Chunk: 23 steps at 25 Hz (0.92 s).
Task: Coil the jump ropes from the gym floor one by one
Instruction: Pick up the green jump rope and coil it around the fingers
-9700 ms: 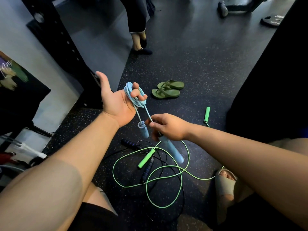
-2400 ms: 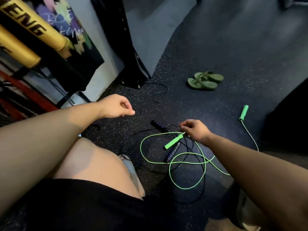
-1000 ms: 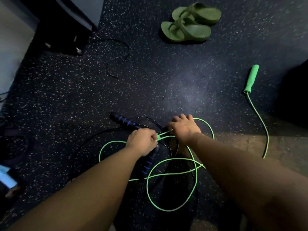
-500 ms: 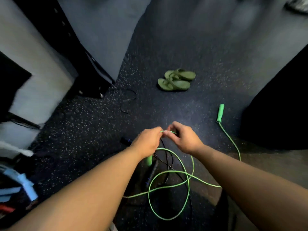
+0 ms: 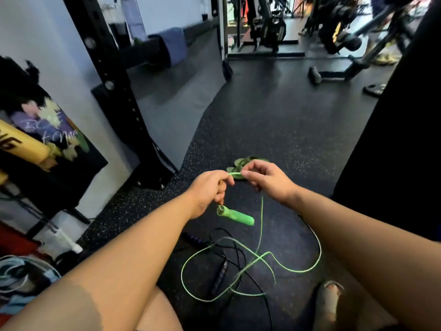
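Down low, the dark speckled rubber gym floor [image 5: 274,120] fills most of the view, and a tall black metal rack post with holes [image 5: 119,103] stands on it at the left. Two bare arms reach out over the floor. The left hand [image 5: 210,192] has its fingers curled in and pinches the thin bright green jump rope [image 5: 297,271] up in the air. The right hand [image 5: 267,180] is just beside it and pinches the same rope between thumb and first finger, with a short bit of rope pulled flat between the two hands. The rest of the green rope drops down and lies in loose loops on the floor, on top of a thin black jump rope with dark handles [image 5: 219,275]. A pair of green rubber sandals [image 5: 238,163] sits on the floor behind the hands. The green plastic rope handle [image 5: 236,216] hangs just under the left hand.
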{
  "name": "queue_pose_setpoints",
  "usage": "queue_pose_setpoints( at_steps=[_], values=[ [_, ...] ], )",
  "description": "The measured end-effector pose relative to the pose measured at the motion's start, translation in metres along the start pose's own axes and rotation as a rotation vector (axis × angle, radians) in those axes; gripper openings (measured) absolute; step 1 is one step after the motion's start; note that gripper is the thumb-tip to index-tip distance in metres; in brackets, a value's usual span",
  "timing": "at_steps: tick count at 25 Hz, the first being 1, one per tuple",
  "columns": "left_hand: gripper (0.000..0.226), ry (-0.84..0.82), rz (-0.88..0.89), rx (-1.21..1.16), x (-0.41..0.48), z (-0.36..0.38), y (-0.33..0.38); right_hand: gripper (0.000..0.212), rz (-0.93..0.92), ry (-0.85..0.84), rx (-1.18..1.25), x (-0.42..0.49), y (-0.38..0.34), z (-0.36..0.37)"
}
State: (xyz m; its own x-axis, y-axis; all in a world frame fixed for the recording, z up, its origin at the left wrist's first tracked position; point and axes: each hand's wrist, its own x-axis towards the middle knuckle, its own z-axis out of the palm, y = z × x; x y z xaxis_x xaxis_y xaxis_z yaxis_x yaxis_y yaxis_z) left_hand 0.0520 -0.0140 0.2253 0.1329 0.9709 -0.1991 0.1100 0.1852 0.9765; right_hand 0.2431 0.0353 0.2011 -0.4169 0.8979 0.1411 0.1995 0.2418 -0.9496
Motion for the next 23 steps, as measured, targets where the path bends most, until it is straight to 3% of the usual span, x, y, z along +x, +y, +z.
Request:
queue_pose_setpoints(
  at_steps=[2, 7, 14, 18, 21, 23],
  values=[
    [0.029, 0.010, -0.012, -0.053, -0.010, -0.002, 0.008, 0.012, 0.030, -0.010, 0.021, -0.006, -0.008, -0.015],
    [0.033, -0.207, -0.119, -0.265, -0.018, 0.022, 0.015, 0.007, -0.095, -0.029, 0.015, 0.002, -0.024, -0.017],
    [0.035, -0.283, -0.190, -0.439, -0.003, 0.016, 0.013, 0.005, -0.115, -0.048, 0.056, 0.019, -0.006, -0.013],
    [0.026, -0.230, -0.104, -0.613, 0.008, 0.012, 0.023, 0.019, 0.010, -0.045, 0.062, 0.020, 0.020, -0.014],
    [0.035, -0.164, -0.005, -0.750, 0.018, 0.011, 0.022, 0.030, 0.059, -0.070, 0.011, 0.019, 0.034, -0.002],
    [0.041, -0.109, 0.036, -0.778, 0.024, 0.011, 0.019, 0.024, 0.089, -0.103, -0.040, 0.017, 0.036, 0.008]
  ],
)
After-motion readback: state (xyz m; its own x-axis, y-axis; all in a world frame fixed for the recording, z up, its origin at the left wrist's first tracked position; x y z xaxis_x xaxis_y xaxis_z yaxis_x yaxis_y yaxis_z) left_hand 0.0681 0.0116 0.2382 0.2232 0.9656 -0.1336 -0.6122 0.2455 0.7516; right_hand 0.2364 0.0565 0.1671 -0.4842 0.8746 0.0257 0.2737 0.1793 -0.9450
